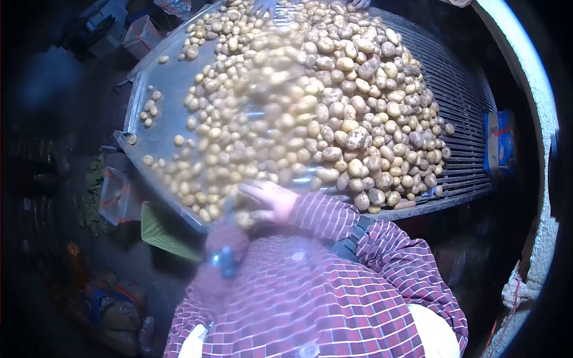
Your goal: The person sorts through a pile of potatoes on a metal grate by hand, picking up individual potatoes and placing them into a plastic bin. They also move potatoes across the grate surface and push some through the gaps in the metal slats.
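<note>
A large heap of potatoes (358,119) covers much of a metal sorting table (149,113). Over the near edge of the heap, my right hand (271,201) reaches leftward, its fingers spread and nothing plainly gripped in them. Several small potatoes lie just beyond and beside its fingertips. My left hand (231,210) is smeared by motion close to the right one, at the table's near edge; its fingers cannot be made out. The potatoes in the middle of the heap are blurred too.
Another person's hands (262,7) touch the far side of the heap. Dark slats (456,101) form the table's right part. A blue and brown package (500,142) stands at its right end. Left of the table are a clear plastic bin (116,194) and a green container (167,232).
</note>
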The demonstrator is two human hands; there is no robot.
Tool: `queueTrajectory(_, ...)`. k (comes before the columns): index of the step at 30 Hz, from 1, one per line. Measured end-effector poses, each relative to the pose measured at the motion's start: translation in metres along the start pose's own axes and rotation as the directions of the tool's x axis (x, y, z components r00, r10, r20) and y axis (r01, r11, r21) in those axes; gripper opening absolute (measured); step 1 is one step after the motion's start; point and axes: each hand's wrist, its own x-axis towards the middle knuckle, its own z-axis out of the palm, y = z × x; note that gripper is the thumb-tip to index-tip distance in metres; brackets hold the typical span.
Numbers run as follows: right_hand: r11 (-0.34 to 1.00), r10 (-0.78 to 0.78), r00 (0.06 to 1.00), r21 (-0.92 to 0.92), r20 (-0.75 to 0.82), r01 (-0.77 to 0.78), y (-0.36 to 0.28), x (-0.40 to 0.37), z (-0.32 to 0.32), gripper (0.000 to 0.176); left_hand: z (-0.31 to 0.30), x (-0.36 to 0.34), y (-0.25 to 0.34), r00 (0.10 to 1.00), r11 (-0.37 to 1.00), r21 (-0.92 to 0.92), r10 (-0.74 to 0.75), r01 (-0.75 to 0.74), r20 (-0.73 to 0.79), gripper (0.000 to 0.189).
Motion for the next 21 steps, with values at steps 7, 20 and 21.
queueTrajectory(7,0.883,0.442,0.876,0.075,0.194,-0.463,0.011,-0.049,-0.036,0.036,-0.08,-0.09,0.062,0.714,0.884,-0.124,0.274,-0.451,-0.644,0.033)
queueTrajectory(20,0.384,0.731,0.563,-0.451,-0.385,-0.806,0.048,-0.081,-0.05,0.029,-0.13,-0.029,0.114,0.718,0.797,0.4,0.591,-0.452,-0.368,0.047)
queueTrajectory(21,0.405,0.779,0.544,-0.413,-0.312,-0.816,0.034,-0.069,-0.057,0.029,-0.08,-0.01,0.106,0.76,0.833,0.376,0.537,-0.407,-0.367,0.048)
